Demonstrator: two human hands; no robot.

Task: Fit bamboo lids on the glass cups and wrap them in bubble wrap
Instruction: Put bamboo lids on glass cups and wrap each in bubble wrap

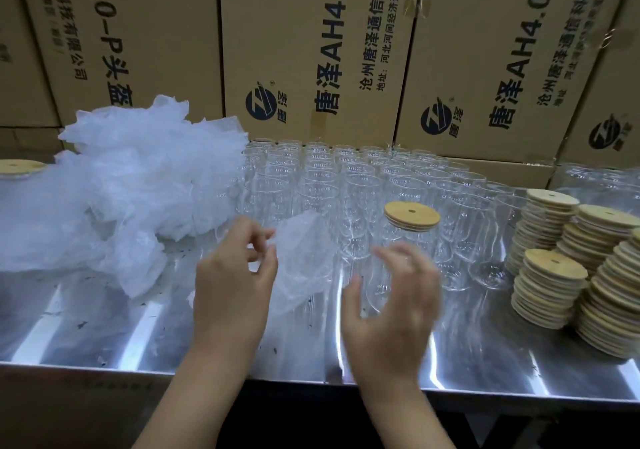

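The left hand (pixel 235 275) pinches a clear bubble-wrap sheet (pixel 304 261) above the steel worktop (pixel 104 327). The blurred right hand (pixel 391 306), fingers spread, hovers just in front of a clear glass cup (pixel 403 238) capped with a round bamboo lid (pixel 412 216).

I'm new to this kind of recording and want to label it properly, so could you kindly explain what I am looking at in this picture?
There is no machine here: a person works with bare hands, and the single picture comes from a camera worn on their head, looking down. The left hand pinches a loose bubble wrap sheet. The right hand, blurred, is at a glass cup already capped with a bamboo lid; whether it grips is unclear. On the steel table stand rows of empty glasses, with a bubble wrap pile at left and lid stacks at right. Cardboard boxes stand behind.
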